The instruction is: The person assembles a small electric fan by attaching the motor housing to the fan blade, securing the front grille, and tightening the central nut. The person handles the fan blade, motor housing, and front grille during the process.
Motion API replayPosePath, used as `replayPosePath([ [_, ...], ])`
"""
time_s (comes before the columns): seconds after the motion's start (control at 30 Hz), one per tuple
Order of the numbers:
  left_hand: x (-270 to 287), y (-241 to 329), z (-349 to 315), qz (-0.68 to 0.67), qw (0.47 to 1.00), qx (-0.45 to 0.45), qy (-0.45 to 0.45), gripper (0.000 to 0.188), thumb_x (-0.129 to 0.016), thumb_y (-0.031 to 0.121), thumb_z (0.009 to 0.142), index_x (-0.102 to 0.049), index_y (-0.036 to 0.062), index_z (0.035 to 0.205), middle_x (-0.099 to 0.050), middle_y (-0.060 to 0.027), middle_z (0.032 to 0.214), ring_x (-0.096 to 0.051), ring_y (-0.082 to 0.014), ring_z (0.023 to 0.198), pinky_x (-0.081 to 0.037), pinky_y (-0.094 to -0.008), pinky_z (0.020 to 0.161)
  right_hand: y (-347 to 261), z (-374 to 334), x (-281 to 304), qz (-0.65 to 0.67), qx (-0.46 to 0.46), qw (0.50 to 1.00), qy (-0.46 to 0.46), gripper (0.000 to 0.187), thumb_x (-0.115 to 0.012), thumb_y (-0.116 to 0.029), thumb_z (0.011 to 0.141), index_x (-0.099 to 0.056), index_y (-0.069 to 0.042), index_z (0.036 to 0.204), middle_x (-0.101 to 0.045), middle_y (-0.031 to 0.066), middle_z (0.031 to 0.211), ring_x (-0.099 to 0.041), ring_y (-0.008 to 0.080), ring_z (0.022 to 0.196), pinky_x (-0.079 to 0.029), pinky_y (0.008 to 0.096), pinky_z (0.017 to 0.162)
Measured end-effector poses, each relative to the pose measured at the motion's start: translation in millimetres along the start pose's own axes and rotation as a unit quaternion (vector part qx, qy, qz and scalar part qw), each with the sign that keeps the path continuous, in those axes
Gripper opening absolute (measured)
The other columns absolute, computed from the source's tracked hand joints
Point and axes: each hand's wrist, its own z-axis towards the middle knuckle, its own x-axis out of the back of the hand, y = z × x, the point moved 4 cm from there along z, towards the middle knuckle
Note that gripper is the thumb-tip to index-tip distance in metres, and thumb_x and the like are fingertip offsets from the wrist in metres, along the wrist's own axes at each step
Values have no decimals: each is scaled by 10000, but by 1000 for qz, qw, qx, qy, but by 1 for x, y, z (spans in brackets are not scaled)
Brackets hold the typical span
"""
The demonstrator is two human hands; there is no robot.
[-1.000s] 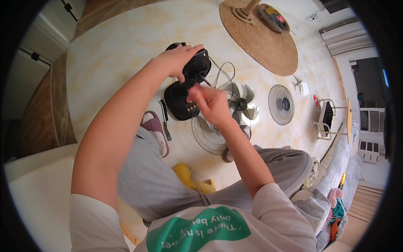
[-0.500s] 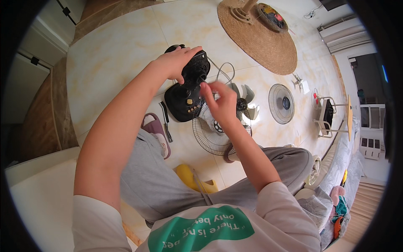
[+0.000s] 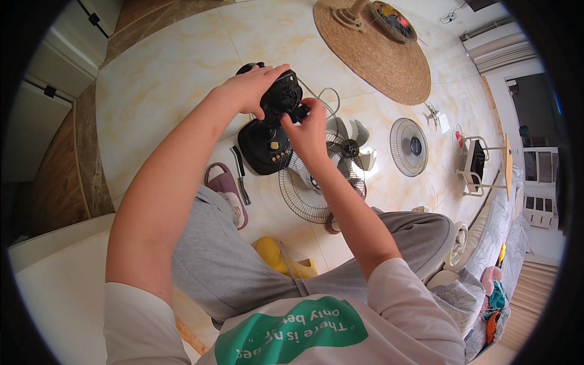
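Observation:
A black fan motor head point(image 3: 283, 91) stands on its black base point(image 3: 258, 149), which carries gold-coloured buttons. My left hand point(image 3: 248, 91) is closed over the top and left side of the motor head. At its front right, the thumb and fingers of my right hand point(image 3: 308, 135) grip a small black part point(image 3: 299, 114) by the shaft. The fingers partly cover that part, so its exact shape is hidden. Beneath my right forearm a round wire fan grille point(image 3: 302, 201) lies on the floor, with grey fan blades point(image 3: 351, 146) at its upper right.
A second wire grille point(image 3: 398, 159) lies farther right. A long black-handled tool point(image 3: 241, 176) rests left of the base, near a purple slipper point(image 3: 222, 182). A yellow slipper point(image 3: 274, 254) sits between my legs. A round woven mat point(image 3: 383, 67) is at the back, and a cable point(image 3: 331, 94) trails behind the motor.
My right hand has shifted slightly left and turned, its fingers now around the small black part at the motor's front. The left hand has stayed on the motor head.

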Motion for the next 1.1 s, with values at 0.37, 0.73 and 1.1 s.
replayPosePath([
  [0.37, -26, 65, -59, -72, 912, -297, 272, 218, -665, 77, 674, -581, 99, 874, -580, -61, 811, -544, -279, 752, -474, -388, 691, 185, -287, -11, -198, -231, 806, -508, 527, -767, -260, 736, -509, 14, 1104, -552, 241, 1159, -597, 403, 1015, -514, 453, 864],
  [0.73, -393, 13, -56, -531, 694, 480, -72, 467, -567, 207, 944, -379, 156, 1369, -589, -86, 1118, -603, -225, 938, -528, -407, 737, 174, -195, 32, -258, -123, 802, -524, 215, -586, -197, 824, -716, -41, 893, -706, 166, 915, -682, 314, 921, -544, 470, 746],
  [1.1, -287, 87, -56, -569, 724, 390, 11, 427, -404, -11, 970, -373, 130, 1371, -598, -63, 1152, -615, -179, 890, -489, -312, 679, 365, -97, 173, 144, -528, 822, -160, 603, -594, -513, 914, -528, -27, 1264, -646, 158, 1079, -695, 257, 784, -560, 379, 636],
])
